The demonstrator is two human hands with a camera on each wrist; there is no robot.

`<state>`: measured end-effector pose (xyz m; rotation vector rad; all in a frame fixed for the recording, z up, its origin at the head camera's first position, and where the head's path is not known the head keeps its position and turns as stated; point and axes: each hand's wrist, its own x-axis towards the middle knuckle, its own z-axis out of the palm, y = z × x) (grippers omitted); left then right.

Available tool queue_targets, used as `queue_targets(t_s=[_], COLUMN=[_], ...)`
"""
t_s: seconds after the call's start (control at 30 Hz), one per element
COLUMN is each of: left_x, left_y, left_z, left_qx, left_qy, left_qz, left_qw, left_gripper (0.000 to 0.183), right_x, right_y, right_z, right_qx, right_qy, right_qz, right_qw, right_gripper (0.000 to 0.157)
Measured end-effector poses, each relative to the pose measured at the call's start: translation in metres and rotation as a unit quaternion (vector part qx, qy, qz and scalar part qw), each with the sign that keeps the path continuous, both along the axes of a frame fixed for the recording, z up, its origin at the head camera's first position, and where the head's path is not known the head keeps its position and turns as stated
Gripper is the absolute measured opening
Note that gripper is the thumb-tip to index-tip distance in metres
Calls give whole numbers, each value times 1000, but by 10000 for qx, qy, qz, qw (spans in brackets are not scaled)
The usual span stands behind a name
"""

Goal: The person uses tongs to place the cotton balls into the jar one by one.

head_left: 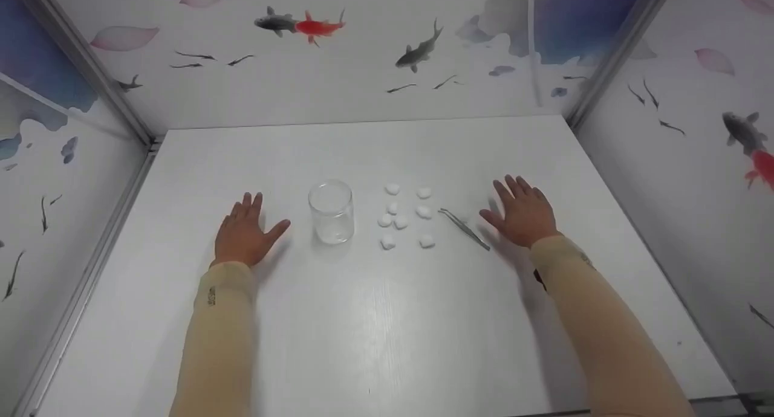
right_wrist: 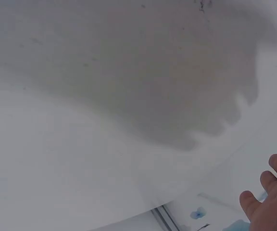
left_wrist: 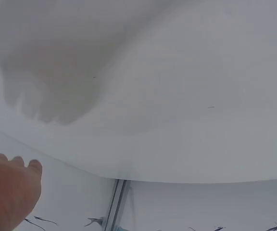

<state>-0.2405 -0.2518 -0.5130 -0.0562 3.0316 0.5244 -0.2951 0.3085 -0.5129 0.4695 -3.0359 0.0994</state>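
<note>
My left hand (head_left: 242,234), fingers spread and holding nothing, is left of a clear glass jar (head_left: 331,213) that stands upright. On the right, my right hand (head_left: 525,214) is also spread with nothing in it. Nearest to it lies a pair of metal tweezers (head_left: 465,229), slanted on the table. Between the jar and the tweezers lie several small white balls, cotton-like in look, one of them a white ball (head_left: 427,241) at the near right. Each wrist view catches only part of its hand: the left hand (left_wrist: 11,192) at lower left, the right hand (right_wrist: 273,192) at lower right.
A white table (head_left: 375,320) carries everything. Behind it rises a white panel (head_left: 363,90) painted with fish and petals, and similar panels flank both sides. The wrist views show mostly white table surface with a hand's shadow on it.
</note>
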Motion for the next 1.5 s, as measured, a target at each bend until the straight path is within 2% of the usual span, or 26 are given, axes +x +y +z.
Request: queue_targets(t_s=[0.13, 0.23, 0.4, 0.57, 0.73, 0.87, 1.1, 1.37, 1.5], left_x=[-1, -4, -5, -7, -12, -14, -16, -18, -19], left_y=[10, 25, 50, 68, 77, 81, 88, 87, 85], left_z=[2, 4, 5, 0, -9, -12, -17, -25, -25], left_qx=[699, 1247, 1926, 2390, 2484, 2598, 2918, 2844, 2811], left_qy=[-602, -843, -986, -863, -659, -531, -584, -513, -549], left_qz=[25, 56, 57, 49, -142, -168, -80, -33, -40], left_qw=[9957, 9886, 9763, 9672, 9663, 9640, 9547, 9573, 9581], left_gripper=[102, 109, 118, 120, 119, 116, 113, 105, 101], right_x=[-1, 0, 4, 6, 6, 3, 0, -1, -1], right_y=[-1, -5, -22, -42, -55, -61, -63, -60, -53], right_z=[2, 4, 8, 9, 7, 5, 2, 3, 7], right_qx=[47, 39, 114, 43, -224, -318, -403, -432, -549], right_qy=[0, 83, -71, -512, -985, -1222, -1258, -1213, -1052], right_qz=[77, 139, 334, 507, 495, 489, 515, 481, 616], right_qw=[10000, 9999, 9994, 9974, 9937, 9908, 9899, 9905, 9910], right_gripper=[85, 83, 71, 51, 41, 36, 21, 14, 13])
